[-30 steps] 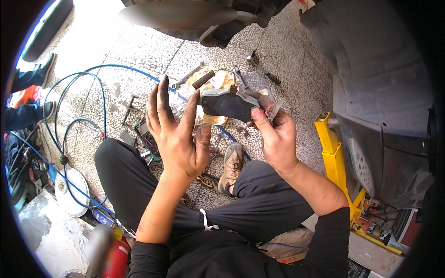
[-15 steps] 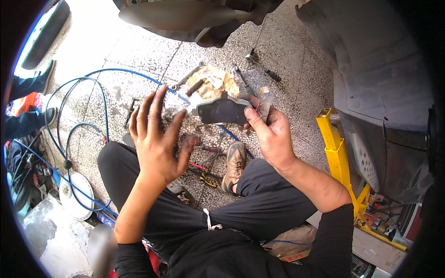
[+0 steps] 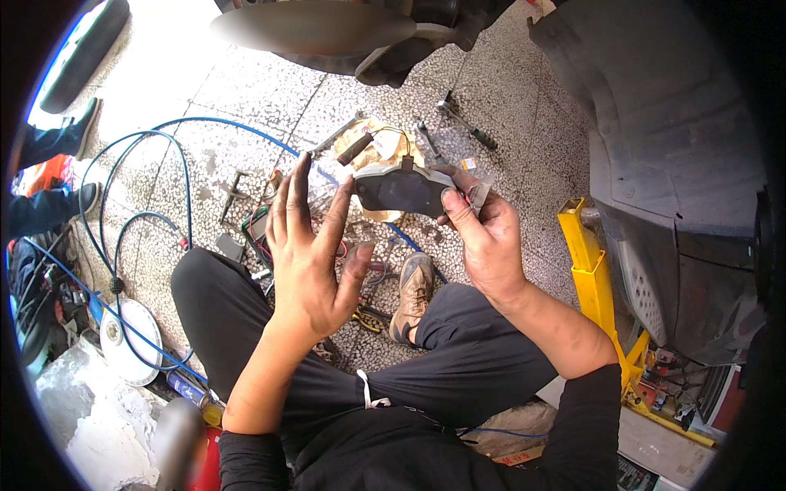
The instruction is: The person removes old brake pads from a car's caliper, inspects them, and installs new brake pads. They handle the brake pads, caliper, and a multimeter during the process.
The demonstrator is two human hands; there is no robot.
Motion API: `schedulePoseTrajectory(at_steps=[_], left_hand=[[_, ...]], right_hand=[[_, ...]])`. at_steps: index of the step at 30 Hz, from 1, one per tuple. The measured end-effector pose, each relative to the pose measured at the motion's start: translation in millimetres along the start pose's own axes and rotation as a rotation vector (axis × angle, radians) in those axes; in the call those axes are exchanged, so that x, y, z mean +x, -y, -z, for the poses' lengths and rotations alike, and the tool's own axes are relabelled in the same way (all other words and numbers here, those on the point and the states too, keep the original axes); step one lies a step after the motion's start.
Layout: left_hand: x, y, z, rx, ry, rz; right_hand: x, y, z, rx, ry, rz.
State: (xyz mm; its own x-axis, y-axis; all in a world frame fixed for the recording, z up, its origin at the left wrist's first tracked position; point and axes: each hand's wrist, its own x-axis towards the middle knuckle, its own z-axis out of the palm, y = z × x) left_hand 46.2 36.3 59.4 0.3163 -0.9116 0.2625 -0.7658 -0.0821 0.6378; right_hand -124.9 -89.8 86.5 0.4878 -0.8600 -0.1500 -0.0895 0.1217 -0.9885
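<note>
One brake pad (image 3: 399, 191) — right hand (image 3: 494, 245) pinching, left hand (image 3: 307, 262) splayed.

The flat, arched pad (image 3: 401, 192) is black, rimmed with grey. The terrazzo floor (image 3: 524, 123) is speckled in white, grey and brown. The long, coiled hose (image 3: 229, 120) is blue, the angular metal stand (image 3: 591, 295) yellow, the laced shoe (image 3: 413, 293) brown and tan, the loose trousers (image 3: 483, 340) black, their thin drawstring (image 3: 363, 386) white.
</note>
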Motion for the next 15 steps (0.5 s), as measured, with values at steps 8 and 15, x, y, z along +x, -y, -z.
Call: schedulePoseTrajectory(at_steps=[8,15], left_hand=[[8,-1,8,0.237,0.005,-0.095],[3,4,-8,-0.264,-0.059,-0.003]], right_hand=[[-2,-2,-2,-0.092,-0.003,0.009],[-2,2,-3,-0.052,-0.015,-0.004]])
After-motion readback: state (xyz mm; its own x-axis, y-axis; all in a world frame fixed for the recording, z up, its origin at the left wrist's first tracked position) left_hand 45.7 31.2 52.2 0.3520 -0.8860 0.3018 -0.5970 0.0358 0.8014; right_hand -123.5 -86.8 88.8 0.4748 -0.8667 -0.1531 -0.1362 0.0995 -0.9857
